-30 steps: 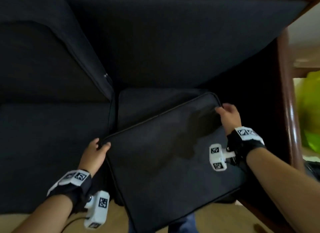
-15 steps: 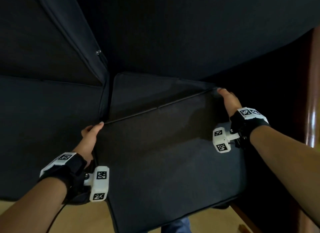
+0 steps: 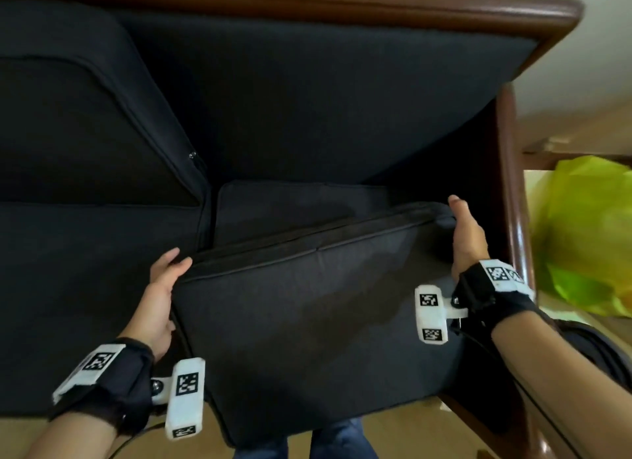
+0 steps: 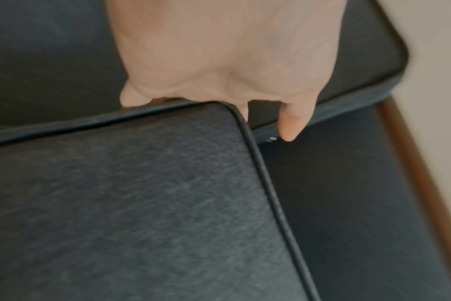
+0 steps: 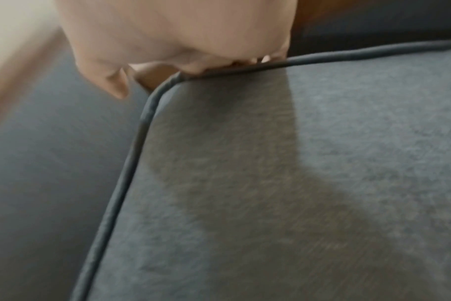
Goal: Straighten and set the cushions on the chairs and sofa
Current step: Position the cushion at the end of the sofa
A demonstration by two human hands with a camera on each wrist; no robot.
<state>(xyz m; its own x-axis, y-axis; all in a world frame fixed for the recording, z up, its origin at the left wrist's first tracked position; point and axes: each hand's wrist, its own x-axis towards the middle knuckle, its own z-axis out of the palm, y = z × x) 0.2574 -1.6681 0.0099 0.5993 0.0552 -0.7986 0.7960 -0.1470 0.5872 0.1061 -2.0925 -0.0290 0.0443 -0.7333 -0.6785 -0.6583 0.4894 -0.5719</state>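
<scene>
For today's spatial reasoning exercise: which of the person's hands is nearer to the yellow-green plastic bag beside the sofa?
Right. The right hand grips the dark cushion's far right corner, just across the wooden sofa arm from the yellow-green plastic bag; the left hand holds the opposite corner.

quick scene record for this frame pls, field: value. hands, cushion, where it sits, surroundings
left hand: grips the seat cushion's far-left corner
right hand: grips its far-right corner
seat cushion: dark grey, piped edge, skewed, near edge overhanging the seat front
under it: another dark cushion
back cushion: leans against the wooden frame
right of frame: yellow-green bag
status: not yet squared in place
</scene>
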